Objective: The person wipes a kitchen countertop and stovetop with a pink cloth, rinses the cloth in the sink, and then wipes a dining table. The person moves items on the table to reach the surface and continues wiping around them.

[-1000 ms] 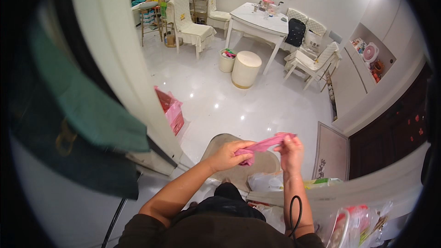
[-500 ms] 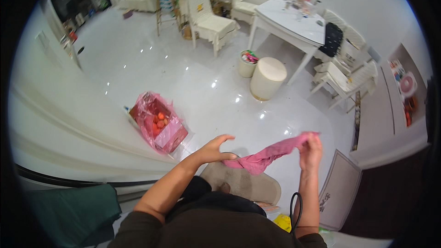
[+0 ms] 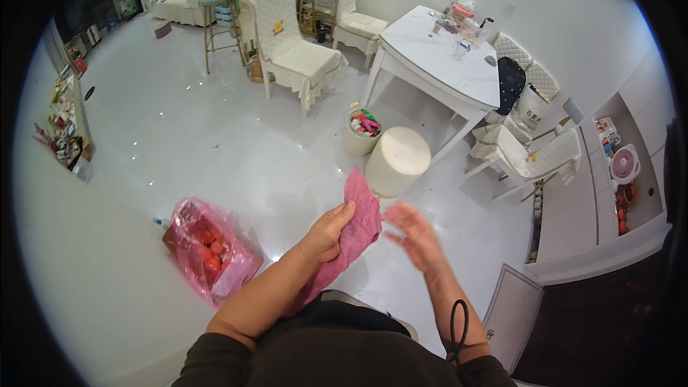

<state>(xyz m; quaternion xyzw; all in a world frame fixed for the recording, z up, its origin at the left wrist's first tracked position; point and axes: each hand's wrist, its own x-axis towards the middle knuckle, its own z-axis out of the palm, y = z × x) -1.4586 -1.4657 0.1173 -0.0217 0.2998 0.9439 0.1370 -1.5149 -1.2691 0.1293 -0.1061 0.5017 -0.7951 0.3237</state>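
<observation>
A pink cloth point(image 3: 362, 216) hangs in front of me, gripped in my left hand point(image 3: 327, 235) with the thumb pressed over it. Its upper end stands up above the fist, while the lower part trails down toward my lap. Close to the cloth's right edge is my right hand point(image 3: 416, 238), its fingers apart and slightly blurred. Nothing shows in that hand; whether a fingertip brushes the cloth is hard to make out.
On the floor at left sits a box lined with pink plastic point(image 3: 188, 244), holding red round fruit point(image 3: 213, 249). Ahead are a cream round stool point(image 3: 398, 161), a filled bin point(image 3: 358, 145), a white table point(image 3: 437, 54) and a covered chair point(image 3: 301, 57). A doormat point(image 3: 512, 308) lies at right.
My right hand has let go of the cloth's far end and moved left with fingers spread. The left hand now grips the cloth, which has swung from sideways to upright. The view has shifted.
</observation>
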